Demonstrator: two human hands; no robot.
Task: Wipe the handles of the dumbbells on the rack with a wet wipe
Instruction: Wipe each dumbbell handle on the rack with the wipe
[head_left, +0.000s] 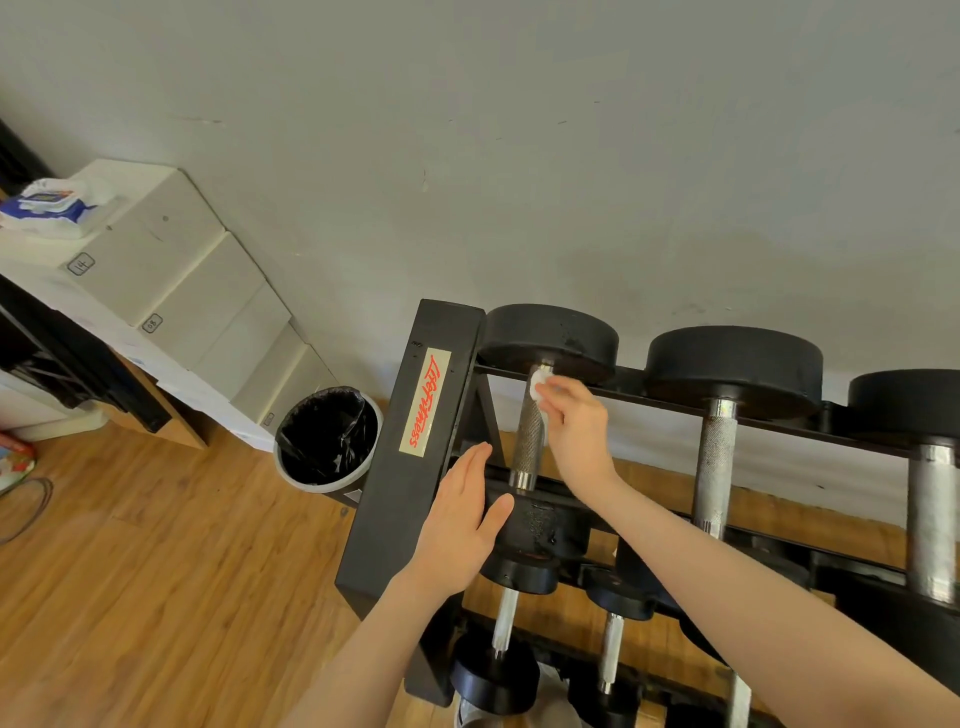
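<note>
Right hand (576, 431) fingers pinch a white wet wipe (539, 383) atop the first knurled steel dumbbell handle (529, 436); left hand (462, 514) flat, empty; remaining handles look unwiped.

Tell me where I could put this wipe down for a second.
Bare top of the white boxes, beside the wipes pack, or the black rack post by your left hand. The shelf with the dumbbells is crowded.
</note>
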